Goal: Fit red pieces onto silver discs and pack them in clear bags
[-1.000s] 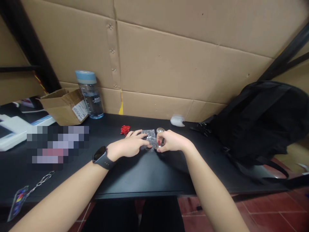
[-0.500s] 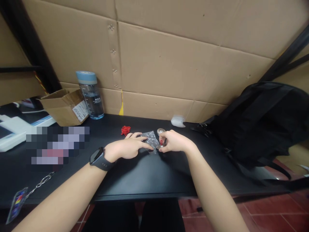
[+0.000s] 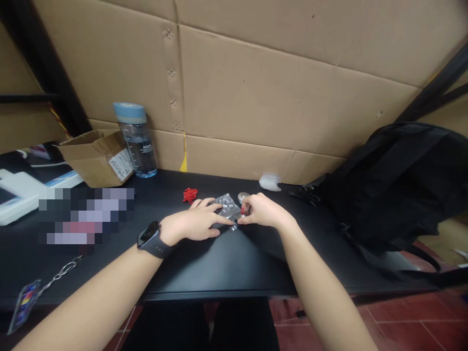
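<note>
Both my hands meet at the middle of the black table (image 3: 219, 263). My left hand (image 3: 193, 222), with a black watch on the wrist, pinches a small clear crinkled plastic bag (image 3: 227, 206) lying on the table. My right hand (image 3: 261, 212) is closed at the bag's right edge, its thumb and fingers pinching a small thing I cannot make out. A small round metal piece (image 3: 243, 197) lies just beyond the right hand. A little pile of red bits (image 3: 189, 195) sits left of the bag.
A water bottle (image 3: 136, 140) and an open cardboard box (image 3: 95, 157) stand at the back left against the cardboard wall. A black backpack (image 3: 395, 180) fills the right side. A white crumpled bit (image 3: 269, 181) lies at the back. A chain with a tag (image 3: 40, 287) lies front left.
My hands have stayed together on the bag; the bag's near corner has been drawn slightly towards me and my right fingers have shifted at its edge. The view tilted a little.
</note>
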{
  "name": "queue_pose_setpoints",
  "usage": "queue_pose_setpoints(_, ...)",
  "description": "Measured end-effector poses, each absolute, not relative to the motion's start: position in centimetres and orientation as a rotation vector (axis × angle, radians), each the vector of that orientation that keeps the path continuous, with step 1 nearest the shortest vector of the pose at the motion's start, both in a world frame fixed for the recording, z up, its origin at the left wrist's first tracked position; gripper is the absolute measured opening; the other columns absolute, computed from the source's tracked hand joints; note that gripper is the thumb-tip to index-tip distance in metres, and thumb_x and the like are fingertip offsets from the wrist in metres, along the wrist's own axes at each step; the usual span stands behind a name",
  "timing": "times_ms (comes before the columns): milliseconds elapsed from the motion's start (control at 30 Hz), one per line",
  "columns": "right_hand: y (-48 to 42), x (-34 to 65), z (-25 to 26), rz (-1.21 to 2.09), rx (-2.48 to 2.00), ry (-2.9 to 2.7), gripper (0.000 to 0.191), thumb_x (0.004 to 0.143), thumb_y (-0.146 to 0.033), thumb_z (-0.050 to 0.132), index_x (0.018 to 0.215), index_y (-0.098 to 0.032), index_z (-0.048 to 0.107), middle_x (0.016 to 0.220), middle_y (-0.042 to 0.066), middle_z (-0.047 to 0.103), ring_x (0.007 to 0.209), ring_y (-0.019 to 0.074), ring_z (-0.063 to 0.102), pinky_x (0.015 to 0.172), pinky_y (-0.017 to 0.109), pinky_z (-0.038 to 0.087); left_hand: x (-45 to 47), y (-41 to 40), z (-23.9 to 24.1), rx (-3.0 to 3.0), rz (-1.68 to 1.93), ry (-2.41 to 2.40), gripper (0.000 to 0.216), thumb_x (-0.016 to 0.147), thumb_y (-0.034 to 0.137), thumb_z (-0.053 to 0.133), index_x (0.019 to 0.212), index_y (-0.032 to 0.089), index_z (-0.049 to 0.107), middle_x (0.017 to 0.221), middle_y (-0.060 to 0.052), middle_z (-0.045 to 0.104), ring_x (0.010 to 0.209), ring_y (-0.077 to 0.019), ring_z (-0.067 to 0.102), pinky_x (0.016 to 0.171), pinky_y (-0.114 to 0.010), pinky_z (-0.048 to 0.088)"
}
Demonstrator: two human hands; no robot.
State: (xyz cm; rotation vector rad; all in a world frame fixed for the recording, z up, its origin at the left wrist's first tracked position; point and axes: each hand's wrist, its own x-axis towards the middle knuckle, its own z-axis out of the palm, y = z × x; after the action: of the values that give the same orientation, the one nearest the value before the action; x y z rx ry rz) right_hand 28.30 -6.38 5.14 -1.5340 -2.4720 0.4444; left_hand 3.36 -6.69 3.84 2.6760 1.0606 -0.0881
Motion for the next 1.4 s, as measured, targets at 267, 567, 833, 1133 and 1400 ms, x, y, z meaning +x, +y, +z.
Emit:
queue_pose_setpoints(267,-6.6,27.2,5.1,0.486,-1.354,-2.464,0.027,0.071,-0.019,0.083,0.094,-0.018,0.068,0.085,0.001,0.071,0.068,0.0138,0.065,0.063,0.023,0.044,3.3,-6.8,3.9,2.668,-0.079,1.063,0.052,0.089,0.038,0.066,0.137,0.057,0.056,0.167,0.003,0.030,0.153,-0.0436,0.017,0.117,-0.067,0.020)
queue_pose_setpoints(567,-5.8,26.6,4.1,0.268,-1.357,-2.439,0.038,0.074,-0.019,0.085,0.108,-0.025,0.068,0.104,0.002,0.069,0.083,0.0153,0.065,0.071,0.025,0.043,3.3,-6.6,3.6,2.641,0.020,1.022,0.052,0.087,0.033,0.069,0.133,0.055,0.061,0.168,0.005,0.028,0.154,-0.0460,0.012,0.115,-0.073,0.019)
queue_pose_setpoints(833,-4.4,25.4,2.0,-0.091,-1.465,-2.375,0.031,0.085,-0.035,0.079,0.112,-0.028,0.065,0.112,0.003,0.065,0.101,0.0215,0.062,0.073,0.029,0.043,3.3,-6.8,3.8,2.637,0.035,1.026,0.051,0.086,0.031,0.070,0.130,0.054,0.064,0.170,0.006,0.023,0.155,-0.0465,0.009,0.116,-0.073,0.017)
queue_pose_setpoints(1133,-3.5,26.9,2.5,0.338,-1.049,-2.341,0.018,0.092,-0.032,0.069,0.107,-0.022,0.069,0.108,0.005,0.066,0.094,0.0169,0.062,0.085,0.029,0.047,2.3,-5.2,4.5,2.659,0.311,0.916,0.017,0.092,0.027,0.057,0.107,0.027,0.066,0.117,-0.002,0.069,0.114,-0.0246,0.062,0.111,-0.045,0.039)
queue_pose_setpoints(1400,-3.7,28.8,3.1,0.351,-1.140,-2.399,0.035,0.069,-0.005,0.079,0.098,-0.022,0.071,0.109,0.003,0.063,0.102,0.0200,0.059,0.093,0.032,0.046,3.4,-4.9,2.9,2.756,0.537,1.150,0.027,0.082,0.020,0.068,0.107,0.025,0.058,0.116,-0.005,0.064,0.114,-0.0275,0.056,0.095,-0.038,0.042)
